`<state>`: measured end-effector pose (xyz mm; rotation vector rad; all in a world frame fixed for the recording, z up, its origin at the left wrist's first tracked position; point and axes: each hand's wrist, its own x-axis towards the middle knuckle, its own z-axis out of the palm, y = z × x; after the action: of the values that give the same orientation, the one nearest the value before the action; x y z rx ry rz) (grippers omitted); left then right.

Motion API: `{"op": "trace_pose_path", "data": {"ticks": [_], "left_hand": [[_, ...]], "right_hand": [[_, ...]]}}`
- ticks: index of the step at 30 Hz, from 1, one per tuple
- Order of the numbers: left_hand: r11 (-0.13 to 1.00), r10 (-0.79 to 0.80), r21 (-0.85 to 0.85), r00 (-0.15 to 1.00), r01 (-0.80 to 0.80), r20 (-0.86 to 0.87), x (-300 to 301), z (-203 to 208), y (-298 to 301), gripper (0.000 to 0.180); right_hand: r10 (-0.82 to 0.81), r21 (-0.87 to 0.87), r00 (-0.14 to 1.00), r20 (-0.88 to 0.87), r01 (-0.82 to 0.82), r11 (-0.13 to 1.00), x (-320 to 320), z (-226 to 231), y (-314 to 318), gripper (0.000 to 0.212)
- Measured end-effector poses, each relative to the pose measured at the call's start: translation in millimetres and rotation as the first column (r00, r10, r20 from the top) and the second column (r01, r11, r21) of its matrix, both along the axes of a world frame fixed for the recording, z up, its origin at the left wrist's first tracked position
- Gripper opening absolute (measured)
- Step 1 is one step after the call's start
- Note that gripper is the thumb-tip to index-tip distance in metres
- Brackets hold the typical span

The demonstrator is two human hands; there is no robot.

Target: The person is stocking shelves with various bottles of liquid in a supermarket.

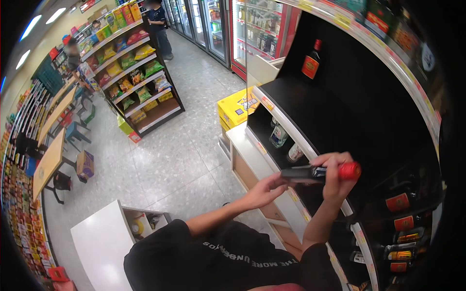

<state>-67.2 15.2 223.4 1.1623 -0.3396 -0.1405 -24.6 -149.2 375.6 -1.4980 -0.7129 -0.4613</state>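
Observation:
A dark glass bottle (303, 173) with a red cap lies nearly level across both of my hands, over the front edge of the black shelf (359, 111). My right hand (335, 177) is closed round its neck end, just below the cap. At the other end, the fingers of my left hand (267, 190) hold its base. Farther back on the shelf stands a similar bottle (310, 65) with an orange-red label and a red cap. Clear bottles (278, 136) stand on the tier below, beside my hands.
More dark bottles (400, 223) fill shelves at the lower right. A yellow carton (238, 107) stands at the shelf's far end. Across the tiled floor are a snack rack (128, 63), fridges (213, 29) and wooden tables (51, 160). A white counter (104, 242) is at my left. Two people are farther off.

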Motion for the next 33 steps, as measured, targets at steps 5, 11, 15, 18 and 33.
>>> {"op": "trace_pose_path", "data": {"ticks": [5,11,15,18,33], "left_hand": [[0.691,0.108,0.712,0.992,-0.126,0.07,47,-76,46,0.047],[0.185,-0.078,0.899,0.906,-0.396,0.415,64,-240,69,0.053],[0.145,-0.142,0.932,0.925,-0.333,0.353,61,-235,62,0.062],[0.098,-0.19,0.961,0.942,-0.26,0.275,64,-233,62,0.067],[-0.072,-0.317,0.957,0.916,-0.28,0.244,66,-238,67,0.071]], "right_hand": [[-0.141,0.057,0.989,0.038,0.138,0.989,66,44,43,0.018],[-0.234,0.091,0.967,-0.098,0.242,0.966,160,65,84,0.021],[-0.401,-0.067,0.912,-0.093,0.396,0.916,242,51,78,0.03],[-0.451,-0.08,0.886,-0.103,0.445,0.892,290,38,80,0.031],[-0.685,-0.378,0.728,-0.018,0.629,0.679,380,18,105,0.044]]}}
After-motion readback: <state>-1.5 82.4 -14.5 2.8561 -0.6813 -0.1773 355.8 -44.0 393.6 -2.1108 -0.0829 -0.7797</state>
